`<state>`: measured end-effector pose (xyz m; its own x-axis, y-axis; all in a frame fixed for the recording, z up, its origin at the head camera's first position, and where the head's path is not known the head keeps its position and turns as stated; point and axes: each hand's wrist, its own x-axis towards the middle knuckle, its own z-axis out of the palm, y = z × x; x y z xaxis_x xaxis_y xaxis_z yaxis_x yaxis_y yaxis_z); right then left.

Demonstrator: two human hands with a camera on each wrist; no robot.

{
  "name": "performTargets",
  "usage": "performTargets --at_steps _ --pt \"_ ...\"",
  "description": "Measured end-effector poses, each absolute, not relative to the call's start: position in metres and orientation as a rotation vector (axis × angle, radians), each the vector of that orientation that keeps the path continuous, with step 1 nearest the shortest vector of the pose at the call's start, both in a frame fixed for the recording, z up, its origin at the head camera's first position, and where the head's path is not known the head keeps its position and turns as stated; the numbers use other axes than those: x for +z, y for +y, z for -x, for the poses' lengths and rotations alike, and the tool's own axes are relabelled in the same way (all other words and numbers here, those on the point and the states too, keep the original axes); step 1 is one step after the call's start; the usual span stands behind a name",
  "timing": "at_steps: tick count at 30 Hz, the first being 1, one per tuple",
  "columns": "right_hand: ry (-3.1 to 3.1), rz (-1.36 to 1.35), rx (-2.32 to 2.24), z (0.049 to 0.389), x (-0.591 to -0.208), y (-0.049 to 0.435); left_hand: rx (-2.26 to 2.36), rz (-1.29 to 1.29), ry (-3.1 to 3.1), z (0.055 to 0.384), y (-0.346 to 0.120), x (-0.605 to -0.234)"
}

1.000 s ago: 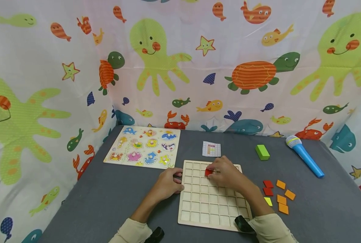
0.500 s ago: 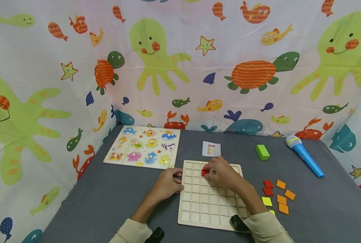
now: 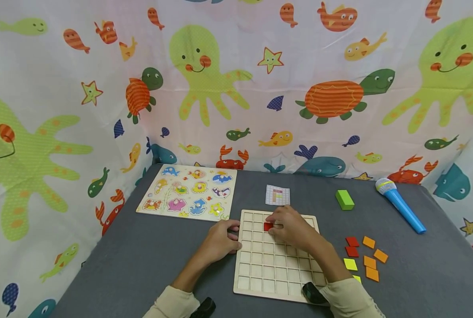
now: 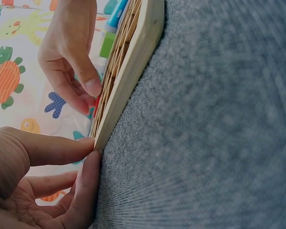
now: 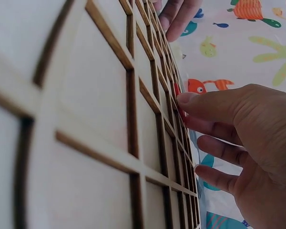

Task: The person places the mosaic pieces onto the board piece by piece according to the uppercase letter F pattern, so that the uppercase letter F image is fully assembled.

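A pale wooden grid board (image 3: 256, 272) lies flat on the grey tabletop. At its left edge is my left hand (image 3: 219, 240); in the left wrist view its thumb and forefinger pinch the board's rim (image 4: 128, 76). My right hand (image 3: 295, 229) reaches over the upper part of the board. Its thumb and forefinger hold a small red tile (image 3: 267, 226) at a cell near the top, and the fingertips partly hide the tile. In the right wrist view the red tile (image 5: 177, 90) shows only as a thin sliver by the thumb.
Loose red (image 3: 352, 251), orange (image 3: 369, 261) and yellow (image 3: 350, 264) tiles lie right of the board. Behind are a printed pattern card (image 3: 278, 195), a green block (image 3: 345, 200) and a blue toy microphone (image 3: 404, 210). A sea-animal peg puzzle (image 3: 186, 192) sits back left.
My right hand has shifted slightly left with the red tile, which now lies flatter at its cell. More of the yellow tiles shows beside the forearm. The left hand stays on the board's edge.
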<state>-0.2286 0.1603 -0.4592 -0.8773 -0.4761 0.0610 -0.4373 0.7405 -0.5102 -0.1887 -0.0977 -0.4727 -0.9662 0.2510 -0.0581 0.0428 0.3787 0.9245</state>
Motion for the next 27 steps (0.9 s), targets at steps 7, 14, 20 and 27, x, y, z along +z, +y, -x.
performTargets --at_steps 7,14,20,27 --pt "2.855 0.732 -0.82 0.228 -0.459 0.161 1.625 -0.26 2.448 0.188 -0.097 -0.471" --pt "2.825 0.734 -0.887 0.228 -0.458 0.165 1.632 -0.246 2.452 0.188 -0.098 -0.471" --pt "2.817 0.819 -0.988 0.224 -0.454 0.176 1.636 -0.243 2.45 0.188 -0.098 -0.472" --pt "2.83 0.772 -1.002 0.215 -0.449 0.191 1.634 -0.237 2.45 0.188 -0.097 -0.473"
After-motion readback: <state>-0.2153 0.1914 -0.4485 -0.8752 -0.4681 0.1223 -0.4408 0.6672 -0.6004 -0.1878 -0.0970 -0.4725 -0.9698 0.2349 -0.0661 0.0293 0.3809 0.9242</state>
